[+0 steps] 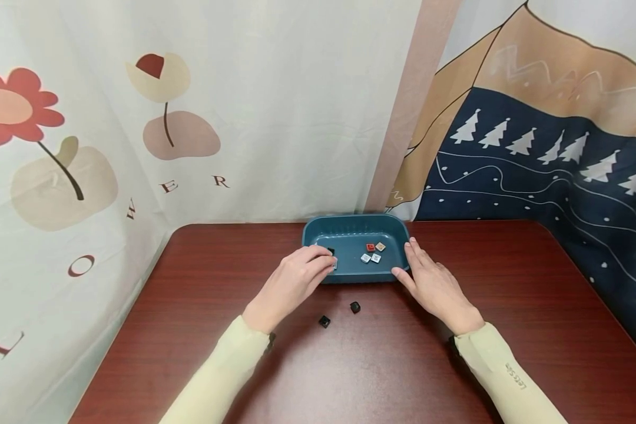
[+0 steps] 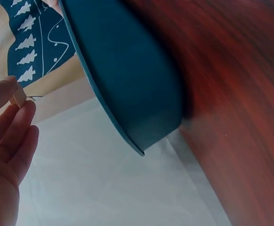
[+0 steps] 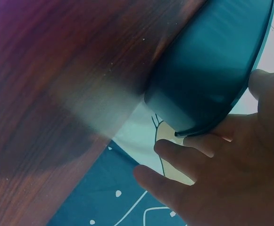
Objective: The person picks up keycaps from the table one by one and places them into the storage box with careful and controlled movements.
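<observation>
My left hand [image 1: 297, 277] is over the left end of a blue-green plastic tray [image 1: 318, 222], pinching a small pale square piece [image 2: 19, 96] between thumb and fingertips. A black piece [image 1: 331, 251] shows just beyond those fingertips. Inside the tray lie a red keycap-like piece [image 1: 370, 247], a beige one [image 1: 380, 247] and two white ones [image 1: 371, 258], all small and square. At the tray's right end, my right hand [image 1: 436, 287] rests with extended fingers along the outside and the thumb at the near rim, as the right wrist view also shows.
Two black keycap-like pieces [image 1: 324, 321] lie on the reddish-brown wooden table [image 1: 201, 330] in front of the tray, between the forearms. Printed curtains [image 1: 297, 118] hang behind and beside the table, and the tray stands near its back edge.
</observation>
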The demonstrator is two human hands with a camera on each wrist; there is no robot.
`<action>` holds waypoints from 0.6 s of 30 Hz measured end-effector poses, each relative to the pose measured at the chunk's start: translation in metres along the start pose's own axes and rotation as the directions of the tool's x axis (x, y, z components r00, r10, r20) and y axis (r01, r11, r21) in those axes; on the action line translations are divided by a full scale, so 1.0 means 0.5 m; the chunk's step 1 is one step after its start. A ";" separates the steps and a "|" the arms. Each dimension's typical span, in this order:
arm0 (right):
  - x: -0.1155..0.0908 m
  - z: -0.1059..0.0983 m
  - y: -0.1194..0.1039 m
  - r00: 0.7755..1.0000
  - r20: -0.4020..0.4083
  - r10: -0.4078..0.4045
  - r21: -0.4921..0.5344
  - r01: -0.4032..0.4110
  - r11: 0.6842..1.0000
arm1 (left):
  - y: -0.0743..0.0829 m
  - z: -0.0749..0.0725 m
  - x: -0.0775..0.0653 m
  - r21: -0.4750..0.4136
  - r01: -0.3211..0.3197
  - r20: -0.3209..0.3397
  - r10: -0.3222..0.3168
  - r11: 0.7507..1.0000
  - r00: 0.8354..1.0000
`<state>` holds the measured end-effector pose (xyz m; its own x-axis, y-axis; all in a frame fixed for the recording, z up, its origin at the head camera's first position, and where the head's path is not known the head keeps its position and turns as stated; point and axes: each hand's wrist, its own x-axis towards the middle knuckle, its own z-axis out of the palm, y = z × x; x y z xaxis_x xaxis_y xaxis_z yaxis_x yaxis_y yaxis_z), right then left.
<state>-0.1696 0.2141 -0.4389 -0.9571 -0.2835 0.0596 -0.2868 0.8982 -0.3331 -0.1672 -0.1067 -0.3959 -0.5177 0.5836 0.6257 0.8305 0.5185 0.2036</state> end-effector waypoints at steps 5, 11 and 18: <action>0.000 0.001 -0.001 1.000 -0.003 0.001 0.001 -0.001 1.000 | -0.007 0.014 0.027 0.023 0.017 0.004 -0.017 1.000 1.000; -0.001 0.003 -0.001 1.000 -0.002 -0.002 0.001 0.002 1.000 | -0.011 0.027 0.057 0.063 -0.006 -0.014 0.007 0.998 1.000; 0.000 0.000 -0.002 1.000 -0.002 -0.003 -0.002 0.003 1.000 | -0.020 0.040 0.077 0.020 0.022 0.010 -0.023 1.000 1.000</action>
<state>-0.1692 0.2132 -0.4386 -0.9564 -0.2853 0.0624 -0.2895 0.8980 -0.3314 -0.1994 -0.0769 -0.3886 -0.5383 0.5778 0.6134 0.8144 0.5437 0.2026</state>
